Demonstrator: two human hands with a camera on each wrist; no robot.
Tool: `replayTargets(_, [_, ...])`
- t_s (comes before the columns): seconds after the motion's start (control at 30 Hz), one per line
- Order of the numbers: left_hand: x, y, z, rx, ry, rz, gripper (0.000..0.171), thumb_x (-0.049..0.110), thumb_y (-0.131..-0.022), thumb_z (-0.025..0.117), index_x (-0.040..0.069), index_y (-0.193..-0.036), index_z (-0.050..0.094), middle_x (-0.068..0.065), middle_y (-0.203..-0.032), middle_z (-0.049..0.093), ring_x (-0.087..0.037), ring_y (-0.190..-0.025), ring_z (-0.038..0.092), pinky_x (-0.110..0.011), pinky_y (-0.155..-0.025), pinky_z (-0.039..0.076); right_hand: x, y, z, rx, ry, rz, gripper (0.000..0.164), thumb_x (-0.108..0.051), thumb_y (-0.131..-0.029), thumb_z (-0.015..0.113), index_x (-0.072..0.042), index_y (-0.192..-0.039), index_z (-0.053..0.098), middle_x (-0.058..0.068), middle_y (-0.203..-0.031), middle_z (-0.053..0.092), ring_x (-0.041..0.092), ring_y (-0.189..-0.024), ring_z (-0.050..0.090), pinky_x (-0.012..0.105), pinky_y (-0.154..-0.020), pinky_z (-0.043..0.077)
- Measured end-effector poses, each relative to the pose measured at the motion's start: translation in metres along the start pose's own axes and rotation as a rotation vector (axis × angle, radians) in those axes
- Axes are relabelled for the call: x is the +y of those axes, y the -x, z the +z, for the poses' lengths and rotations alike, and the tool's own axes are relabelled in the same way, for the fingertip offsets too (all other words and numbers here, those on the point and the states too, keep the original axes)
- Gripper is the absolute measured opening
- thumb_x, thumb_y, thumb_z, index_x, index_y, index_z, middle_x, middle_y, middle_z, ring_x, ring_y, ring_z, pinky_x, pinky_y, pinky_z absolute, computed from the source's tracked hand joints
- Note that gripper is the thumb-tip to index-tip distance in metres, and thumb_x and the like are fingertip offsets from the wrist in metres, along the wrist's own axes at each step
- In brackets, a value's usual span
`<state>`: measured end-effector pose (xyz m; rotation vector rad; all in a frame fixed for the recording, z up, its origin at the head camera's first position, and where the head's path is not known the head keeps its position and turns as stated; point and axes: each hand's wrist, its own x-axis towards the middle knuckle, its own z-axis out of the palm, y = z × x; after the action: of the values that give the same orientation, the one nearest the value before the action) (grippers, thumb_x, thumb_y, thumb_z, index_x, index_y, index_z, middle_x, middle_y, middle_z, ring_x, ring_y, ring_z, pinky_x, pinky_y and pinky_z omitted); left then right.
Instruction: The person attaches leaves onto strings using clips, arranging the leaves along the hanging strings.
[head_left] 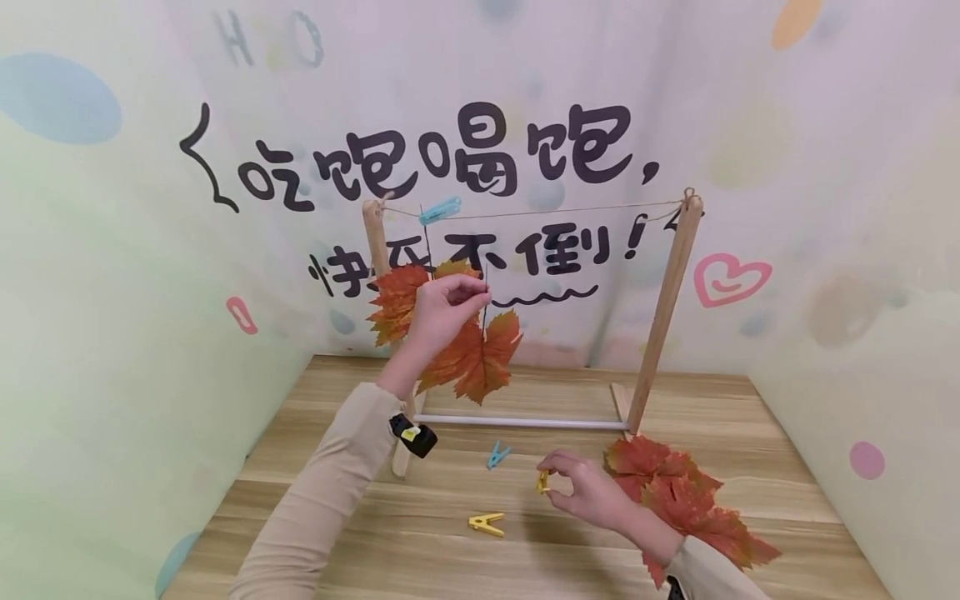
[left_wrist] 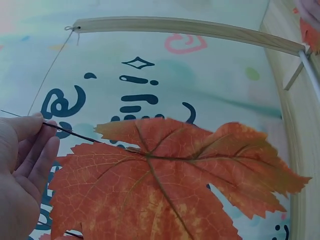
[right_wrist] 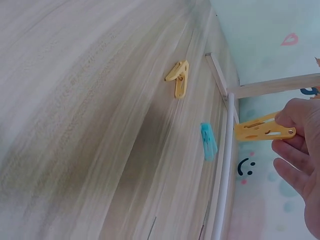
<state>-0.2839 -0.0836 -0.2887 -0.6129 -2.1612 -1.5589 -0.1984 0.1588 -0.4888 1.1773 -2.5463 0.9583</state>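
Note:
My left hand (head_left: 442, 317) pinches the thin dark stem of an orange-red artificial leaf (head_left: 487, 367) between thumb and fingertips, below the string (head_left: 555, 213). The leaf hangs down from it and fills much of the left wrist view. Beside it, partly behind my hand, another leaf (head_left: 396, 302) hangs by its stem from a light-blue clothespin (head_left: 440, 211) on the string. Above the tabletop, my right hand (head_left: 592, 493) pinches a yellow clothespin (right_wrist: 265, 130) by its handle end. Its two legs point away from the fingers.
A wooden frame with two posts (head_left: 666, 321) carries the string; a white rod (head_left: 525, 422) joins them low down. On the table (head_left: 360, 542) lie a blue clothespin (head_left: 497, 455) and a yellow one (head_left: 487, 523). Several red leaves (head_left: 686, 496) lie at the right, near my right forearm.

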Motion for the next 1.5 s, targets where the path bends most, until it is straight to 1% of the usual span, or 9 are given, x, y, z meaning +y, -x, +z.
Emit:
replayTargets(0.2, [0.008,-0.011,0.002,0.010,0.019,0.005,0.017,0.008,-0.079,0.069,-0.004,-0.092,0.067,-0.013,-0.088,0.068,-0.017,-0.076,0.064,-0.023,-0.070,0.052,-0.001,-0.001,-0.005,0.016,0.003,0.011,0.028,-0.001,-0.071,0.072,-0.008,-0.096,0.062,0.000,-0.091,0.062,0.010,-0.081,0.059,0.026,-0.068,0.051])
replayTargets(0.43, [0.010,-0.019,0.004,0.051,0.042,0.009,0.016,0.010,-0.080,0.068,-0.001,-0.093,0.067,-0.012,-0.088,0.067,-0.016,-0.077,0.063,-0.023,-0.072,0.052,-0.003,0.001,-0.004,0.053,-0.078,0.009,0.029,0.003,-0.069,0.072,-0.006,-0.094,0.062,0.002,-0.089,0.062,0.016,-0.078,0.060,0.023,-0.068,0.051])
replayTargets(0.6, [0.009,-0.026,0.006,0.067,0.037,0.019,0.017,0.009,-0.080,0.068,-0.002,-0.093,0.067,-0.013,-0.088,0.067,-0.017,-0.076,0.063,-0.023,-0.073,0.052,-0.005,0.000,-0.005,0.047,-0.081,0.028,0.028,0.003,-0.069,0.072,-0.005,-0.094,0.062,0.002,-0.089,0.062,0.017,-0.078,0.061,0.023,-0.068,0.051])
replayTargets(0.73, [0.009,-0.034,0.006,0.088,0.037,0.008,0.019,0.009,-0.080,0.068,-0.003,-0.094,0.067,-0.014,-0.089,0.067,-0.018,-0.078,0.064,-0.023,-0.074,0.052,-0.008,-0.003,-0.008,0.046,-0.054,0.046,0.026,0.001,-0.071,0.071,-0.005,-0.096,0.063,0.002,-0.090,0.063,0.013,-0.081,0.060,0.024,-0.069,0.052])
replayTargets(0.93, [0.009,-0.042,0.005,0.133,0.058,-0.026,0.017,0.007,-0.080,0.068,-0.005,-0.092,0.067,-0.016,-0.089,0.067,-0.019,-0.075,0.063,-0.021,-0.068,0.052,-0.012,-0.008,-0.012,0.054,-0.051,0.033,0.028,0.002,-0.070,0.070,-0.005,-0.096,0.062,0.003,-0.091,0.063,0.015,-0.083,0.061,0.029,-0.070,0.053])
replayTargets(1.1, [0.010,-0.046,0.007,0.159,0.072,-0.049,0.017,0.008,-0.081,0.068,-0.004,-0.093,0.067,-0.015,-0.089,0.067,-0.013,-0.069,0.060,-0.019,-0.062,0.051,-0.014,-0.008,-0.014,0.056,-0.041,0.032,0.028,0.000,-0.070,0.072,-0.005,-0.096,0.062,0.003,-0.091,0.063,0.015,-0.082,0.061,0.027,-0.069,0.053])
replayTargets(1.17, [0.009,-0.049,0.009,0.169,0.086,-0.057,0.017,0.007,-0.081,0.067,-0.004,-0.094,0.067,-0.016,-0.089,0.067,-0.011,-0.068,0.060,-0.019,-0.063,0.051,-0.014,-0.008,-0.016,0.055,-0.036,0.032,0.028,0.000,-0.071,0.072,-0.005,-0.096,0.062,0.003,-0.091,0.063,0.014,-0.082,0.061,0.027,-0.069,0.053])
replayTargets(1.33, [0.007,-0.053,0.011,0.176,0.111,-0.063,0.018,0.004,-0.081,0.066,-0.007,-0.096,0.066,-0.017,-0.091,0.067,-0.012,-0.072,0.062,-0.022,-0.067,0.052,-0.016,-0.014,-0.028,0.039,-0.032,0.031,0.028,0.002,-0.072,0.069,-0.003,-0.098,0.062,0.004,-0.093,0.063,0.017,-0.084,0.061,0.033,-0.071,0.053])
replayTargets(1.5, [0.006,-0.056,0.013,0.175,0.119,-0.067,0.019,0.002,-0.081,0.066,-0.008,-0.096,0.065,-0.017,-0.092,0.067,-0.014,-0.074,0.062,-0.021,-0.068,0.052,-0.018,-0.027,-0.047,0.066,-0.010,0.005,0.027,0.000,-0.073,0.070,0.000,-0.099,0.062,0.005,-0.092,0.063,0.015,-0.084,0.060,0.034,-0.071,0.053])
